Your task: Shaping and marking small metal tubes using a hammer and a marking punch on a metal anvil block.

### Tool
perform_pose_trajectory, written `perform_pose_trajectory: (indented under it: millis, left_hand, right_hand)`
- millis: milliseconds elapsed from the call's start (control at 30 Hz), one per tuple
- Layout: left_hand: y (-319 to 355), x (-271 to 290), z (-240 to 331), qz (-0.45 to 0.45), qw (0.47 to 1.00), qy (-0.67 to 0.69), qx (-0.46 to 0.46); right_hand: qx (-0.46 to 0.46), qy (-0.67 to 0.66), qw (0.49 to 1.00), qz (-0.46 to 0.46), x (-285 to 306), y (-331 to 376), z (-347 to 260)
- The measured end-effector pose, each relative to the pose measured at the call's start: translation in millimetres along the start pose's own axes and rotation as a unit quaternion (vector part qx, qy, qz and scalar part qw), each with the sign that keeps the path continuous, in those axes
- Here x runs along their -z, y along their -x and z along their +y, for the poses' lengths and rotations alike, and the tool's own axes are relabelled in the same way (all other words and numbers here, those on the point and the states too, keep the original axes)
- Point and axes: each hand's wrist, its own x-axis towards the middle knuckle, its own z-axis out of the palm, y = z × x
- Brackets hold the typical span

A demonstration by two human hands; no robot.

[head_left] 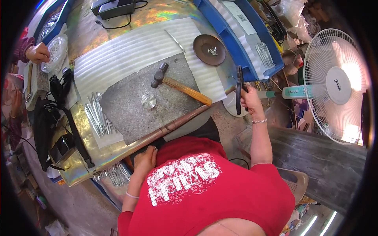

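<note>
My right hand (252, 103) is raised off the right side of the table, its fingers wrapped round a slim black object (238, 91) that I cannot make out fully. Low against the table's front edge rests my left hand (145, 159), with its fingertips hidden from sight. On the table a grey metal plate (134, 114) carries a round shiny metal piece (149, 101). A hammer (185, 90) lies across the same plate, its wooden handle reaching past the right side. Several thin metal rods (97, 114) are piled at the plate's left.
Beyond the plate, white foam sheeting (118, 55) holds a thin metal tool (175, 40). A brown dish (201, 51) contains small metal pieces. Blue trays (224, 29) stand at the back right, near a white fan (334, 84). Another person's hand (38, 53) touches a plastic bag (57, 53).
</note>
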Motion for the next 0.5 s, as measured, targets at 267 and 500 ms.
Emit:
perform_pose_trajectory:
  millis: [267, 500]
  left_hand:
    - [7.4, -2.0, 2.4, 0.018, 1.0, 0.015, 0.011]
    - [7.4, 5.5, 7.8, -0.011, 0.998, 0.057, 0.01]
  right_hand:
    - [-0.007, 0.068, 0.998, -0.017, -2.5, 7.3, -3.1]
    - [-0.045, 0.062, 0.996, -0.04, -4.2, 11.3, -3.0]
